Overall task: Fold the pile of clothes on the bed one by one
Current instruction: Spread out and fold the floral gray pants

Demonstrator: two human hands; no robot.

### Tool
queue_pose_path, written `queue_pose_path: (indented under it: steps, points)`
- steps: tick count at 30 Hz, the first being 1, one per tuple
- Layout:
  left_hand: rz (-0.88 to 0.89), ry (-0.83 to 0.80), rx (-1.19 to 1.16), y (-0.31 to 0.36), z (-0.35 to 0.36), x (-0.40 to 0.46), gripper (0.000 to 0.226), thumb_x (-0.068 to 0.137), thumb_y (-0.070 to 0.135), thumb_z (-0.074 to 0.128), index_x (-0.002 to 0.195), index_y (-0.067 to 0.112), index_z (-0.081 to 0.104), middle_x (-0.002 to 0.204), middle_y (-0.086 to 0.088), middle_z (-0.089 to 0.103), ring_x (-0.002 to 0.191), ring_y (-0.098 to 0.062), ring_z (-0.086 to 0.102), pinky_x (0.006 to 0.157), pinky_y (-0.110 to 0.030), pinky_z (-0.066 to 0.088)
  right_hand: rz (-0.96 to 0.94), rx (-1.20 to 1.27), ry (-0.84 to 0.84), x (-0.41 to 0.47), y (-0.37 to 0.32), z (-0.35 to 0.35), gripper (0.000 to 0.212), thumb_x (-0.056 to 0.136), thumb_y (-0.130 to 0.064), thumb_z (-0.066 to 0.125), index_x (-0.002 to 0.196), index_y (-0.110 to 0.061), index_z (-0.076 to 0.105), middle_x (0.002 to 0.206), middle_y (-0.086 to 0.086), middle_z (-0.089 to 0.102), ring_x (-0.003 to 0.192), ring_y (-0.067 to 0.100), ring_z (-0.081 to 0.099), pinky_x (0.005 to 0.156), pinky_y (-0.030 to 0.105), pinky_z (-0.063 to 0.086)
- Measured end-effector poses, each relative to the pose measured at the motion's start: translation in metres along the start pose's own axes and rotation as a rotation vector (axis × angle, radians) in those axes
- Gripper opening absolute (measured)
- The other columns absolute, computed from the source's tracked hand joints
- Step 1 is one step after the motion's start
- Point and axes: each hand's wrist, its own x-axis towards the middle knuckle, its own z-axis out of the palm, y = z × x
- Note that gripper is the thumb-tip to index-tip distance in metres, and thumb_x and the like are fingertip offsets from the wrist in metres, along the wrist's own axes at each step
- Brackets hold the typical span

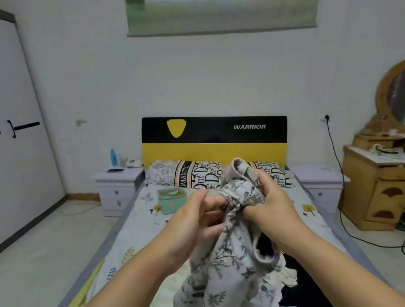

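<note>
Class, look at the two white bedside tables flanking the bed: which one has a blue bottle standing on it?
The bedside table by the wardrobe, at the picture's left, carries the blue bottle and a phone. The other bedside table, beside the wooden dresser, shows no bottle.

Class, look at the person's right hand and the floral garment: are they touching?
Touching. The head view shows the right hand with fingers curled round a bunched part of the floral garment, lifted above the bed.
</note>
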Motion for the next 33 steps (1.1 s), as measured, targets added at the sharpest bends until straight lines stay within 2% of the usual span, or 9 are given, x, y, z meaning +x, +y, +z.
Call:
queue_pose_path:
  steps: [5,8,12,17,22,26,29,31,33]
  points:
    - [0.105,0.202,0.379,0.01,-0.017,0.0,0.022,0.093,0.014,0.048,0.081,0.011,0.067,0.078,-0.002,0.067,0.07,-0.012,0.062,0.066,-0.029,0.053,-0.014,0.021,-0.117,-0.003,-0.004,-0.016,0.066,0.07,0.029,0.05,0.104,-0.027,0.06,0.094,-0.003,0.069,0.078,0.01,0.067,0.061,0.028,0.056]
    - [0.281,0.215,0.61,0.009,-0.025,0.006,0.023,0.086,0.031,0.061,0.108,0.034,0.058,0.099,0.015,0.059,0.095,-0.002,0.056,0.085,-0.027,0.047,-0.095,0.004,-0.228,-0.002,-0.015,-0.024,0.066,0.069,0.03,0.052,0.102,-0.027,0.063,0.092,-0.013,0.071,0.081,0.001,0.066,0.063,0.015,0.05]
    - [0.264,-0.173,0.359,0.014,-0.011,0.008,0.041,0.081,0.03,0.059,0.121,0.033,0.053,0.116,0.015,0.063,0.107,0.001,0.059,0.085,-0.016,0.047,-0.138,-0.053,-0.255,0.004,-0.026,-0.027,0.058,0.073,0.022,0.06,0.111,-0.022,0.06,0.1,-0.002,0.07,0.085,0.007,0.066,0.068,0.021,0.05]
    - [0.305,-0.064,0.456,0.006,0.002,0.014,0.006,0.085,0.013,0.064,0.087,0.018,0.062,0.076,0.014,0.064,0.07,0.004,0.058,0.068,-0.015,0.045,-0.085,-0.266,0.034,0.005,-0.01,-0.021,0.059,0.075,0.014,0.06,0.1,-0.038,0.05,0.099,-0.003,0.059,0.088,0.014,0.059,0.066,0.027,0.048]
    - [0.283,0.051,0.425,-0.011,0.013,0.015,0.014,0.086,0.015,0.065,0.073,0.015,0.061,0.054,0.02,0.056,0.053,0.007,0.05,0.052,-0.01,0.037,0.004,-0.712,0.293,-0.009,0.0,-0.015,0.028,0.083,-0.004,0.055,0.076,-0.025,0.038,0.086,-0.006,0.048,0.087,0.017,0.047,0.063,0.028,0.031]
    - [0.265,0.173,0.197,-0.014,0.019,0.02,0.005,0.087,0.011,0.062,0.086,0.012,0.067,0.063,0.011,0.067,0.057,-0.001,0.06,0.049,-0.012,0.041,0.139,-0.377,0.152,-0.013,0.0,-0.009,0.021,0.092,-0.007,0.043,0.085,-0.021,0.058,0.087,-0.002,0.063,0.083,0.017,0.058,0.07,0.03,0.048]
    - [0.254,0.175,0.161,-0.009,0.02,0.02,0.008,0.088,0.011,0.06,0.084,0.017,0.064,0.056,0.012,0.064,0.05,0.003,0.057,0.044,-0.01,0.039,0.239,0.045,-0.034,-0.021,-0.005,-0.005,0.021,0.094,-0.041,0.048,0.102,-0.028,0.062,0.104,-0.005,0.067,0.093,0.005,0.064,0.085,0.031,0.05]
    - [0.229,0.155,0.134,-0.008,0.02,0.021,0.009,0.089,0.012,0.06,0.084,0.019,0.063,0.058,0.012,0.065,0.052,0.001,0.06,0.045,-0.014,0.044,0.187,-0.05,-0.1,-0.024,-0.002,-0.003,0.048,0.079,-0.053,0.064,0.117,-0.025,0.055,0.111,-0.004,0.063,0.099,0.005,0.062,0.086,0.03,0.05]
    - [0.178,0.144,0.107,-0.009,0.019,0.024,0.007,0.09,0.013,0.059,0.086,0.018,0.063,0.066,0.006,0.07,0.057,-0.006,0.064,0.047,-0.021,0.049,0.123,-0.244,-0.039,-0.025,0.003,-0.001,0.052,0.071,-0.033,0.077,0.115,-0.021,0.052,0.105,0.0,0.063,0.093,0.013,0.062,0.079,0.029,0.053]
